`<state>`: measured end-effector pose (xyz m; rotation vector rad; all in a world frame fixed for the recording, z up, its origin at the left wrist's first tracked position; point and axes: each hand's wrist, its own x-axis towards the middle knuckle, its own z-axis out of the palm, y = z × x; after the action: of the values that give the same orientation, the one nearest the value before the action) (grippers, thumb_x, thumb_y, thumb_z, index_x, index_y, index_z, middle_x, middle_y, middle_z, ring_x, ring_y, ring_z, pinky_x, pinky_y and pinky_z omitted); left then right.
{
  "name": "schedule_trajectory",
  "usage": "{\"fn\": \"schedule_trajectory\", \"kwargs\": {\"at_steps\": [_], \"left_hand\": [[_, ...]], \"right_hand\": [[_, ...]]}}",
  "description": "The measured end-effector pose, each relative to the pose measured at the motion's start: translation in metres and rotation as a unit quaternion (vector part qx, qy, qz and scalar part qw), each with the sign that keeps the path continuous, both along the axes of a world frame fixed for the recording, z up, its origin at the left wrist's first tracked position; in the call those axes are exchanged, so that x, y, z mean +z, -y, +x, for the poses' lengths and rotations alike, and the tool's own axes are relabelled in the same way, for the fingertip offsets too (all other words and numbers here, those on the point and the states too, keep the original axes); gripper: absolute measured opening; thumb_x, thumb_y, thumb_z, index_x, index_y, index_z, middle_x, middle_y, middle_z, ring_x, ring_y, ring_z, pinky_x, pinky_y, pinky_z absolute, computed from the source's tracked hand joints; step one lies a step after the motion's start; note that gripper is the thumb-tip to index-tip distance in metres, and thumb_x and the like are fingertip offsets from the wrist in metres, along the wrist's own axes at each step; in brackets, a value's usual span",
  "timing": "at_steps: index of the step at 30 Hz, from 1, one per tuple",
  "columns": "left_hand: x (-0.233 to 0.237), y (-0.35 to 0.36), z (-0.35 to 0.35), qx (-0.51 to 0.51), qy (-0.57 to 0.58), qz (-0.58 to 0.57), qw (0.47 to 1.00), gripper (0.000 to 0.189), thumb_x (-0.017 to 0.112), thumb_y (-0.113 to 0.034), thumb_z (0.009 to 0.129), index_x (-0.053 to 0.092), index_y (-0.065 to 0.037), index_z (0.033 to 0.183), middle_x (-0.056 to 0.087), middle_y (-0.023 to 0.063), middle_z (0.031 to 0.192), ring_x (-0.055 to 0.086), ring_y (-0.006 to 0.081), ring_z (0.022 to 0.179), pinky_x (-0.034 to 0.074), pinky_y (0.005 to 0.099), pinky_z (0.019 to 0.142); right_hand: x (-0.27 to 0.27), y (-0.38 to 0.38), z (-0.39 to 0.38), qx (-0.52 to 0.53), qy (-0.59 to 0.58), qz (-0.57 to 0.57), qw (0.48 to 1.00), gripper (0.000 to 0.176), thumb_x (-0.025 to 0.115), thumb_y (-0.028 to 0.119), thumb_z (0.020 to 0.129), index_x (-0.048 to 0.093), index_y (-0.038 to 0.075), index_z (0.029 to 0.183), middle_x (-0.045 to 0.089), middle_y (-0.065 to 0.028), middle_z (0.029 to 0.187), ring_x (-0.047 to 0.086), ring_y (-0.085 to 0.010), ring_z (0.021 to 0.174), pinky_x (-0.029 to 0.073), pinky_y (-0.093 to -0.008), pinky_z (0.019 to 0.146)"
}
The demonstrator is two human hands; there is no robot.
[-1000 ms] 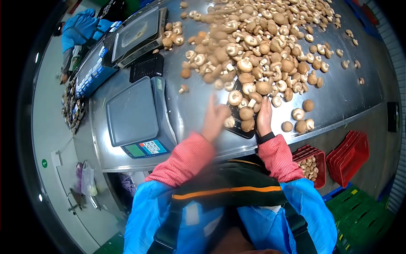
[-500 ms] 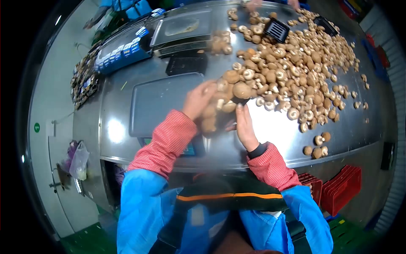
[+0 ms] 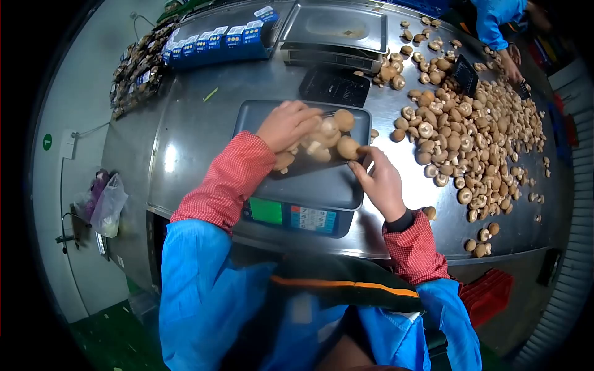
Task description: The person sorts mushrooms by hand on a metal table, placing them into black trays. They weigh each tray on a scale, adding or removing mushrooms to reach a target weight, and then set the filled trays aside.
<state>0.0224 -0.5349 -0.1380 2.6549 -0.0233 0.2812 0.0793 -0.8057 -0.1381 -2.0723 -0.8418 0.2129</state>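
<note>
A small black tray [image 3: 339, 162] filled with brown mushrooms [image 3: 322, 139] is between my hands, over the grey plate of a weighing scale [image 3: 297, 188]. My left hand [image 3: 288, 127] curls over the tray's left side, its fingertips at the ribbed far rim and its thumb hidden. One mushroom shows below the left palm. My right hand [image 3: 380, 184] pinches the tray's near right corner between thumb and fingers, beside a large mushroom cap. The scale's green display [image 3: 266, 211] and keypad face me.
A large mushroom heap [image 3: 473, 139] covers the right side of the steel table, with a black tray [image 3: 464, 75] standing in it. Another scale [image 3: 337, 28], a flat black tray [image 3: 335, 86] and a blue label box [image 3: 216, 44] lie beyond. A co-worker's hand [image 3: 511, 65] reaches into the heap.
Both hands have carried the mushroom-filled tray left, from the heap's edge to over the scale plate. The view has shifted, and the scale's display and a co-worker's arm now show.
</note>
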Motion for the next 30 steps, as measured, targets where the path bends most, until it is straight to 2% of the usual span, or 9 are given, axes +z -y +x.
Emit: {"fn": "schedule_trajectory", "kwargs": {"at_steps": [2,5,7,11,16,17,21,24,30], "left_hand": [[-0.022,-0.019,0.007,-0.075,0.093,0.089,0.989,0.031,0.044,-0.020,0.096,0.066,-0.010,0.116,0.061,0.0092,0.128,0.058,0.0298,0.110,0.043,0.0392,0.097],[-0.018,-0.037,-0.011,0.071,0.077,-0.030,0.994,0.034,0.041,-0.016,0.096,0.065,-0.009,0.118,0.063,0.0097,0.126,0.060,0.0287,0.109,0.044,0.0382,0.098],[-0.013,-0.043,-0.030,0.152,0.096,-0.289,0.940,0.042,0.031,-0.024,0.104,0.063,-0.004,0.122,0.067,0.0116,0.113,0.062,0.0243,0.107,0.045,0.0354,0.097],[-0.010,-0.048,-0.079,0.264,0.099,-0.380,0.881,0.046,0.032,-0.033,0.106,0.064,-0.002,0.119,0.068,0.0072,0.101,0.062,0.0154,0.097,0.047,0.0307,0.089],[-0.037,-0.039,-0.133,0.333,0.106,-0.390,0.852,0.039,0.043,-0.032,0.105,0.066,-0.001,0.115,0.068,0.0043,0.092,0.060,0.0102,0.086,0.048,0.0245,0.081],[-0.035,-0.033,-0.135,0.335,0.113,-0.386,0.852,0.038,0.045,-0.031,0.105,0.066,-0.001,0.114,0.068,0.0042,0.092,0.060,0.0100,0.086,0.048,0.0245,0.081],[-0.019,-0.014,-0.133,0.337,0.134,-0.363,0.859,0.030,0.052,-0.025,0.102,0.068,-0.002,0.112,0.068,0.0038,0.091,0.061,0.0093,0.085,0.049,0.0244,0.078],[-0.020,-0.016,-0.146,0.345,0.129,-0.356,0.859,0.026,0.055,-0.022,0.100,0.069,-0.004,0.112,0.068,0.0034,0.091,0.062,0.0093,0.084,0.049,0.0240,0.077],[-0.015,-0.016,-0.151,0.347,0.122,-0.325,0.871,0.034,0.069,-0.022,0.089,0.065,-0.005,0.118,0.064,0.0068,0.110,0.063,0.0149,0.101,0.050,0.0282,0.086]], "right_hand": [[0.000,-0.010,0.004,-0.009,0.105,-0.002,0.994,0.047,0.075,0.027,0.082,0.058,0.004,0.120,0.062,-0.0107,0.094,0.064,-0.0270,0.079,0.052,-0.0356,0.067],[0.005,-0.015,0.005,0.036,0.108,-0.103,0.988,0.049,0.075,0.024,0.080,0.055,0.004,0.120,0.058,-0.0164,0.098,0.064,-0.0325,0.087,0.053,-0.0407,0.071],[-0.002,-0.014,0.010,0.035,0.103,-0.078,0.991,0.038,0.072,0.018,0.082,0.059,0.008,0.116,0.060,-0.0129,0.096,0.065,-0.0295,0.079,0.053,-0.0388,0.067],[-0.013,0.012,0.023,0.003,0.087,-0.020,0.996,0.023,0.066,0.010,0.086,0.062,0.006,0.108,0.062,-0.0096,0.085,0.064,-0.0253,0.073,0.052,-0.0364,0.065],[-0.014,0.009,0.015,0.006,0.080,-0.060,0.995,0.081,0.080,0.034,0.074,0.042,0.011,0.141,0.052,-0.0188,0.114,0.060,-0.0355,0.096,0.052,-0.0424,0.075],[-0.015,0.001,0.011,-0.009,0.143,-0.053,0.988,0.062,0.077,0.029,0.079,0.052,0.008,0.132,0.057,-0.0123,0.105,0.063,-0.0278,0.080,0.052,-0.0376,0.072],[-0.024,-0.004,0.017,0.006,0.073,0.031,0.997,0.033,0.070,0.016,0.084,0.061,0.007,0.114,0.061,-0.0121,0.105,0.066,-0.0264,0.083,0.053,-0.0357,0.070],[-0.034,0.025,0.030,-0.037,-0.014,0.110,0.993,0.033,0.069,0.008,0.084,0.060,0.003,0.116,0.060,-0.0079,0.098,0.061,-0.0165,0.079,0.051,-0.0273,0.070],[-0.042,0.070,0.026,-0.068,-0.096,0.029,0.993,0.036,0.068,0.010,0.085,0.058,0.000,0.119,0.060,-0.0107,0.107,0.061,-0.0183,0.088,0.051,-0.0289,0.076]]}}
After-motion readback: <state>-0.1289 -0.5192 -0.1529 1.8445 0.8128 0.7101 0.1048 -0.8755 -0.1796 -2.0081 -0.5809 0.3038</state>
